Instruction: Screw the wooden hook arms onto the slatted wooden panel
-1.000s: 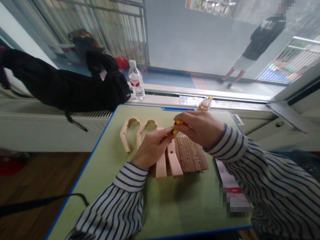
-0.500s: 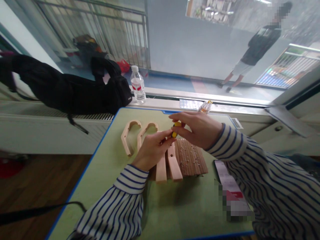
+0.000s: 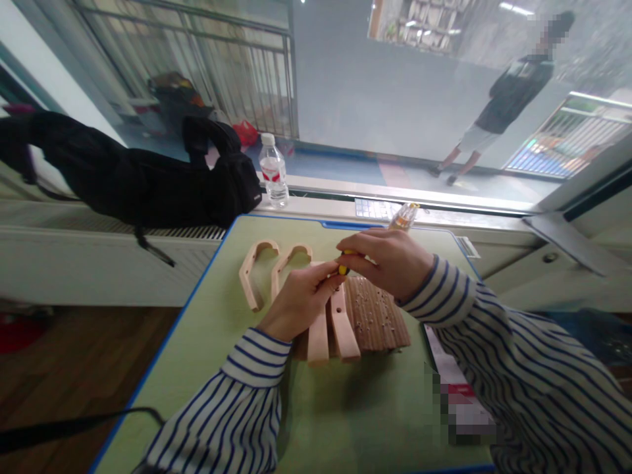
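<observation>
Over the green table (image 3: 217, 316), both my hands meet on a small yellow-and-black tool (image 3: 342, 268). My right hand (image 3: 390, 260) wraps its fingers over the top of it. My left hand (image 3: 301, 296) pinches it from below with fingertips closed. Under the hands lie two straight wooden bars (image 3: 336, 326) and a ridged brown wooden panel (image 3: 378, 316) with small bits scattered on it. Two curved wooden pieces (image 3: 269, 266) lie to the left of my hands. Most of the tool is hidden by my fingers.
A water bottle (image 3: 274, 172) and a black bag (image 3: 143, 181) rest on the sill behind the table. A clear packet (image 3: 403, 216) lies at the far table edge. A phone (image 3: 457, 395) lies by my right sleeve. Beyond the window a person (image 3: 498, 99) stands.
My right hand's fingers, spread half a second ago, have closed down over the yellow tool again. The left hand stays pinched beneath it. The view has shifted slightly.
</observation>
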Available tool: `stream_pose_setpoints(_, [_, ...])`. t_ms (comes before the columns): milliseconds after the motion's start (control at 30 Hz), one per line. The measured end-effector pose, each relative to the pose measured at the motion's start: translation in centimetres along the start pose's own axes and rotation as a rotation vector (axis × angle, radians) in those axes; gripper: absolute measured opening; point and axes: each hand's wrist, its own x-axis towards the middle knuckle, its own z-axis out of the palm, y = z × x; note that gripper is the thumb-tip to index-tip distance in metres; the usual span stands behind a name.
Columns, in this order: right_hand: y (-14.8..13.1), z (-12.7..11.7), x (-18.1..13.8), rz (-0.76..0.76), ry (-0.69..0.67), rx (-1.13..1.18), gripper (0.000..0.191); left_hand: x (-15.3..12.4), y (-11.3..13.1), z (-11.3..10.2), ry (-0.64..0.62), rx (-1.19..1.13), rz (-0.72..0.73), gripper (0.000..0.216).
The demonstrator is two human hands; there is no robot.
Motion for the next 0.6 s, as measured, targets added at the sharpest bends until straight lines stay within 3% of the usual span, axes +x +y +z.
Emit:
stream_pose_setpoints(233, [0.20, 0.88, -0.24, 0.025, 0.074, -0.006, 0.029, -0.11, -0.05, 0.10, -0.002, 0.024, -0.006, 0.020])
stream_pose_setpoints(433, [0.19, 0.96, -0.43, 0.052, 0.099, 0.024, 0.028, -0.13, -0.02, 0.21, 0.135, 0.061, 0.003, 0.025])
stream_pose_setpoints(600, [0.01, 0.47, -0.75, 0.063, 0.078, 0.078, 0.036, -0.11, 0.03, 0.18, 0.119, 0.083, -0.013, 0.021])
